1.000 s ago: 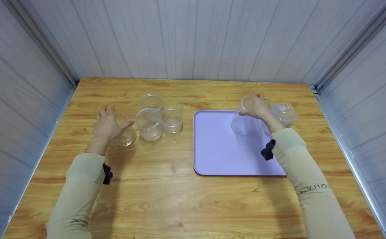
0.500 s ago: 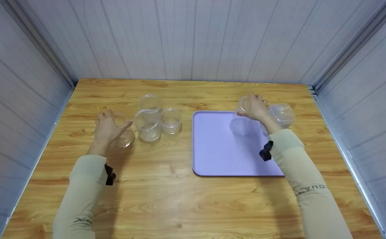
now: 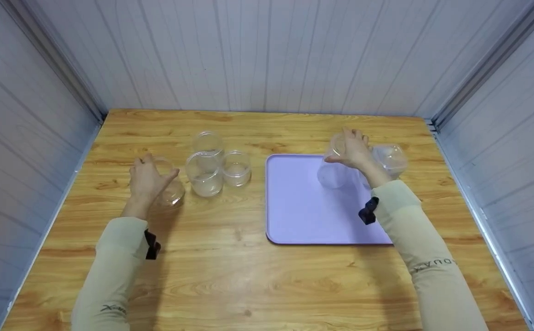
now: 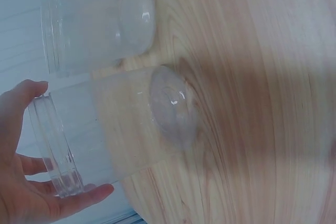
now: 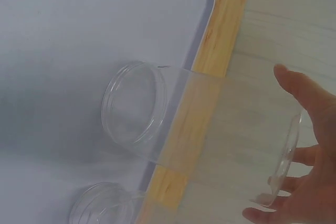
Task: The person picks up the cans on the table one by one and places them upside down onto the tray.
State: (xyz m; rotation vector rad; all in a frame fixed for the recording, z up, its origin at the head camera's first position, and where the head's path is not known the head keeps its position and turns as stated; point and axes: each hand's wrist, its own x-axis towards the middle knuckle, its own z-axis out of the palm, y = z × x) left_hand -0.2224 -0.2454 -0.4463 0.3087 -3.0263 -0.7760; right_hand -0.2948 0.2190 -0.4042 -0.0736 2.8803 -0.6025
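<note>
My left hand [image 3: 145,181] is spread round the threaded rim of a clear plastic jar [image 4: 121,124] that stands upright on the wooden table, gripping it at the mouth. In the left wrist view its thumb and fingers lie on opposite sides of the rim. My right hand [image 3: 354,149] reaches over an upside-down clear jar [image 5: 194,124] at the far edge of the lilac tray [image 3: 303,207]. Thumb and fingers curve round this jar's raised base, while its threaded mouth faces the tray. Part of each jar is hidden behind the hand in the head view.
Right of the left-hand jar stand two taller clear jars [image 3: 205,177] and a short one [image 3: 237,170], close together. Another clear jar [image 3: 389,158] stands upside down at the tray's right rear, partly behind the right wrist. Pale panel walls [image 3: 267,55] enclose the table's back and sides.
My left hand and its jar have shifted slightly left and nearer, away from the jar cluster. The right hand and its jar keep their place on the tray.
</note>
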